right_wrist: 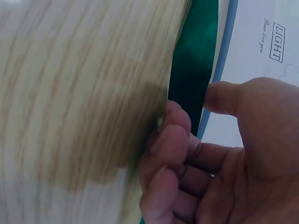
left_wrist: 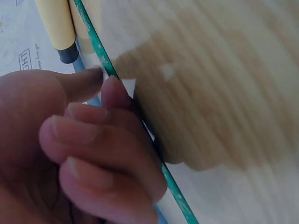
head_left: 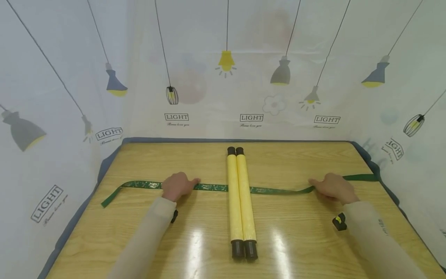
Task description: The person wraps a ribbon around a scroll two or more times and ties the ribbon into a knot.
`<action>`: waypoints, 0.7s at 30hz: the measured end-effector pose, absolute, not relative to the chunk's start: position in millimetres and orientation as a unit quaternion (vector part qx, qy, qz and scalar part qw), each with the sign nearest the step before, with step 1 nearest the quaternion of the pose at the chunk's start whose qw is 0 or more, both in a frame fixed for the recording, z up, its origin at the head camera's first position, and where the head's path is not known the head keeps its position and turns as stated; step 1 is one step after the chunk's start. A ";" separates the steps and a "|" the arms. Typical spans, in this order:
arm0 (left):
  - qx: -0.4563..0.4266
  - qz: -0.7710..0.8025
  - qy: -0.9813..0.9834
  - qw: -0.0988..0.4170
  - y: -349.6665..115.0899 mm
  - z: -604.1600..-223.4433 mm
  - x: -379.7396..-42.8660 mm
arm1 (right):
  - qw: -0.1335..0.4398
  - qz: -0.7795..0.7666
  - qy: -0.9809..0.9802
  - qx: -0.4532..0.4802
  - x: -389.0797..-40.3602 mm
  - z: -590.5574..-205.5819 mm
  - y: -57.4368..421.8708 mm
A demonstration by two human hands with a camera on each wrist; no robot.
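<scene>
- Your left hand [head_left: 178, 186], left of centre in the head view, pinches the green ribbon [head_left: 211, 187] between thumb and fingers, the other fingers curled in.
- Your right hand [head_left: 333, 187], at the right of the frame, pinches the same ribbon, which passes between thumb and fingers in your right wrist view.
- You have the ribbon running across the middle of the frame, its patterned face showing near the centre and plain green beyond your right hand; its left end angles down towards the lower left.
- Between your hands, two yellow rods [head_left: 240, 197] with dark end caps lie side by side across the ribbon, which passes beneath them, from the upper centre to the lower centre.
- Under your hands is a wood-grain worktop [head_left: 195, 162]; behind it, a white backdrop [head_left: 216, 97] printed with hanging lamps and "LIGHT" fills the upper frame.
</scene>
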State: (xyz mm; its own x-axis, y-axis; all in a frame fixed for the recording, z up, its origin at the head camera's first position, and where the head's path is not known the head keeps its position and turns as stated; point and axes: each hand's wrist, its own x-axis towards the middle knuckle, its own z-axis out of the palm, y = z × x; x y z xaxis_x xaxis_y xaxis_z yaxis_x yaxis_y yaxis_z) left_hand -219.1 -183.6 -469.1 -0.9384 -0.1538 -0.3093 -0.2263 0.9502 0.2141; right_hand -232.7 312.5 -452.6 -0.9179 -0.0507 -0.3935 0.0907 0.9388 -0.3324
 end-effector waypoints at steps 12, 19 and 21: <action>-0.070 0.206 0.970 0.110 -175.3 -470.4 -226.1 | 0.165 -0.223 0.960 -0.046 -233.7 -463.8 310.7; -0.045 0.325 0.944 0.046 -182.3 -474.8 -223.0 | 0.079 -0.257 0.960 -0.079 -233.5 -466.9 304.9; -0.029 0.351 0.935 0.030 -182.1 -473.9 -224.0 | 0.044 -0.270 0.958 -0.086 -233.2 -467.8 304.4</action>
